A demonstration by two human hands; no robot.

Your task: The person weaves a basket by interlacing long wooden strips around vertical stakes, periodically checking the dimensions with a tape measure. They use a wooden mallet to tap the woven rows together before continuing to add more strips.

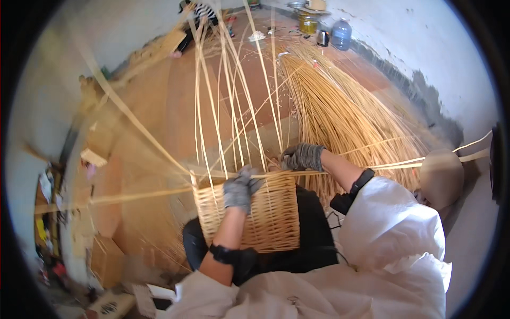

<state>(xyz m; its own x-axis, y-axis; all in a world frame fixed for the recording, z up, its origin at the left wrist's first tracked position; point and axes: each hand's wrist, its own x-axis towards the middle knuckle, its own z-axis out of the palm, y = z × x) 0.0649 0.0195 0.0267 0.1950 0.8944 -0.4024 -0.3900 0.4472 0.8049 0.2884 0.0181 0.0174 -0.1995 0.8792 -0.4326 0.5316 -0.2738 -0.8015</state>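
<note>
A partly woven wicker basket (273,218) rests across my lap, its woven side toward me. Long pale upright rods (228,111) rise from its far edge and fan out away from me. My left hand (239,190), in a grey glove, is closed over the basket's upper edge, fingers curled among the uprights. At the right end of that edge my right hand (304,157), gloved too, is closed around a wicker rod, its fingertips partly hidden. Weaving rods (396,165) run sideways along the edge, stretching out past both hands.
A big bundle of loose wicker rods (340,111) lies on the floor at the right. Against the far wall stand a large water bottle (341,35), a kettle (323,38) and a yellow tin (308,24). Another person (204,15) sits at the far left. Cardboard boxes (107,260) stand at the left.
</note>
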